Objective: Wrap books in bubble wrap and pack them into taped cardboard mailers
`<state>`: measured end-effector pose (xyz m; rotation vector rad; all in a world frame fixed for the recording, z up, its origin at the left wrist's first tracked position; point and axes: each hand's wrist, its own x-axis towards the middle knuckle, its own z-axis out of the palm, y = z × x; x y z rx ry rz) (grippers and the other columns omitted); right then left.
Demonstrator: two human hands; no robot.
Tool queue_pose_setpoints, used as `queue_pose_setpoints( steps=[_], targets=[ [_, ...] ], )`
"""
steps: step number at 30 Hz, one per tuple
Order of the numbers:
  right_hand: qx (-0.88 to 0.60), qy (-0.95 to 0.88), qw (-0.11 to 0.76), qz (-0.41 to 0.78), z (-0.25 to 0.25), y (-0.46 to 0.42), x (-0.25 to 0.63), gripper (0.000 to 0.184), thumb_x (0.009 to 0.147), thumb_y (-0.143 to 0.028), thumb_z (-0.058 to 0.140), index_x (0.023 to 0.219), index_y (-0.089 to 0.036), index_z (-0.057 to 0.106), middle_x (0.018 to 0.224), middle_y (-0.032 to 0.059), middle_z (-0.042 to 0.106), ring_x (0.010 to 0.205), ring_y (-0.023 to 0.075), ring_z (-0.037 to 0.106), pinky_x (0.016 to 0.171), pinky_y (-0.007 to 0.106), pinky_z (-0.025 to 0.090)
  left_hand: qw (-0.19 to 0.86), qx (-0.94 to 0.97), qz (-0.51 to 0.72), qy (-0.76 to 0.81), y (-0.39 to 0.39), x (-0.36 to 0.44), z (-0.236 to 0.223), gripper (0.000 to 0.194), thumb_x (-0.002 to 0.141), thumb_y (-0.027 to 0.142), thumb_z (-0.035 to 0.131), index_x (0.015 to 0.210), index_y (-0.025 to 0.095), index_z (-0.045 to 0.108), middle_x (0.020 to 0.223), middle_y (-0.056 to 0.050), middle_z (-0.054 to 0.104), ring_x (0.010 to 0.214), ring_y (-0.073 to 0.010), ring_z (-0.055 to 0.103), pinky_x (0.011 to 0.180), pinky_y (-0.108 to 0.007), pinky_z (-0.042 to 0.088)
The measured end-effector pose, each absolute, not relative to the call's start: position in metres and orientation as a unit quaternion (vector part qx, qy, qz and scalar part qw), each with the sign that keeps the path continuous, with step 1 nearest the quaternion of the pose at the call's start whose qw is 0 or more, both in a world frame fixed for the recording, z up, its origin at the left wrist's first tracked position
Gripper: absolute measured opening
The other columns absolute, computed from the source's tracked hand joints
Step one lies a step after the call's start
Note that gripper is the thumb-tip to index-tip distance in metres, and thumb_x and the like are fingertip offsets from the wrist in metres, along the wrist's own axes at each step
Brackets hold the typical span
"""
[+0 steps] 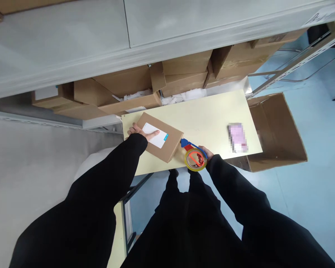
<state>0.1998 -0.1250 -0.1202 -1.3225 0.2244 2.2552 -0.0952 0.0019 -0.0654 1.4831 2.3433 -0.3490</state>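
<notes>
Cream table; cardboard boxes behind; blue floor.

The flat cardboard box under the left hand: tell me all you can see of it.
The flat cardboard box is brown, thin, closed and rectangular, lying askew on the pale yellow table near its left end. A white label with a blue corner sits on top. The left hand presses on it; the tape dispenser in the right hand is at its right edge.
</notes>
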Motion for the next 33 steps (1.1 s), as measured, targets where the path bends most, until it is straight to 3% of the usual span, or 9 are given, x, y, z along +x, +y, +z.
queue_pose_setpoints(
  steps=[4,7,11,13,16,20,22,29,33],
  targets=[
    [-0.492,0.075,0.271,0.824,-0.116,-0.102,0.203,0.034,0.083,-0.041,0.038,0.075,-0.016,0.061,0.07,0.008,0.069,0.067,0.0209,0.063,0.067,0.032,0.052,0.231,0.515,-0.136,0.815,-0.018,-0.111,-0.067,0.13,0.045,0.074,0.056,0.137,0.006,-0.006,0.14,-0.024,0.018,0.127,-0.0358,0.026,0.101,-0.044,0.024],
    [-0.54,0.072,0.276,0.792,-0.113,-0.078,0.214,0.031,0.083,-0.038,0.041,0.067,-0.017,0.058,0.058,0.0046,0.065,0.056,0.0171,0.061,0.062,0.028,0.052,0.25,0.614,-0.185,0.726,-0.031,-0.131,-0.058,0.141,0.038,0.068,0.065,0.137,0.006,-0.014,0.144,-0.023,-0.003,0.133,-0.0341,0.008,0.103,-0.041,0.019],
    [-0.572,0.041,0.266,0.775,-0.109,-0.048,0.222,0.028,0.081,-0.037,0.047,0.063,-0.016,0.057,0.052,0.0044,0.063,0.049,0.0165,0.058,0.057,0.029,0.051,0.167,0.79,-0.233,0.542,-0.018,-0.131,-0.04,0.144,0.025,0.058,0.075,0.14,0.015,-0.001,0.144,-0.018,-0.016,0.13,-0.0403,-0.01,0.103,-0.05,0.004],
    [-0.575,0.018,0.248,0.779,-0.109,-0.038,0.222,0.029,0.08,-0.037,0.048,0.063,-0.016,0.057,0.051,0.005,0.062,0.048,0.0171,0.057,0.054,0.029,0.05,0.147,0.855,-0.244,0.434,0.003,-0.116,-0.037,0.136,0.027,0.057,0.075,0.14,0.021,0.008,0.146,-0.014,-0.013,0.131,-0.0398,-0.009,0.102,-0.051,-0.004],
    [-0.589,-0.016,0.231,0.775,-0.109,-0.028,0.221,0.028,0.079,-0.037,0.05,0.061,-0.017,0.056,0.042,0.0024,0.056,0.042,0.0153,0.053,0.047,0.027,0.047,0.151,0.893,-0.24,0.349,0.035,-0.09,-0.042,0.13,0.033,0.058,0.073,0.14,0.025,0.007,0.147,-0.013,-0.008,0.131,-0.0394,0.0,0.101,-0.052,-0.004],
    [-0.601,-0.039,0.221,0.767,-0.109,-0.017,0.219,0.028,0.079,-0.037,0.051,0.059,-0.018,0.055,0.035,-0.0011,0.049,0.035,0.0125,0.045,0.04,0.024,0.043,0.205,0.868,-0.254,0.374,0.054,-0.074,-0.051,0.137,0.03,0.058,0.073,0.139,0.03,-0.006,0.142,-0.015,0.021,0.118,-0.0382,0.037,0.097,-0.047,0.023],
    [-0.599,-0.04,0.225,0.767,-0.107,-0.012,0.219,0.03,0.08,-0.037,0.05,0.058,-0.018,0.054,0.034,-0.0013,0.048,0.033,0.0117,0.042,0.039,0.024,0.041,0.221,0.844,-0.261,0.413,0.053,-0.073,-0.052,0.14,0.028,0.057,0.074,0.138,0.031,-0.01,0.133,-0.014,0.034,0.11,-0.0363,0.045,0.089,-0.043,0.033],
    [-0.553,-0.013,0.279,0.785,-0.108,-0.015,0.23,0.03,0.083,-0.037,0.045,0.071,-0.014,0.061,0.055,0.0052,0.064,0.055,0.0175,0.061,0.06,0.027,0.051,0.231,0.8,-0.255,0.491,0.043,-0.069,-0.044,0.14,0.029,0.061,0.072,0.137,0.033,-0.013,0.128,-0.014,0.036,0.111,-0.0386,0.042,0.087,-0.044,0.034],
    [-0.54,0.012,0.257,0.801,-0.113,-0.046,0.251,0.03,0.083,-0.037,0.043,0.079,-0.014,0.062,0.068,0.007,0.068,0.065,0.0184,0.064,0.069,0.03,0.053,0.227,0.793,-0.253,0.505,0.042,-0.067,-0.042,0.139,0.029,0.061,0.073,0.136,0.035,-0.013,0.126,-0.013,0.037,0.111,-0.038,0.043,0.087,-0.044,0.035]
  ],
)
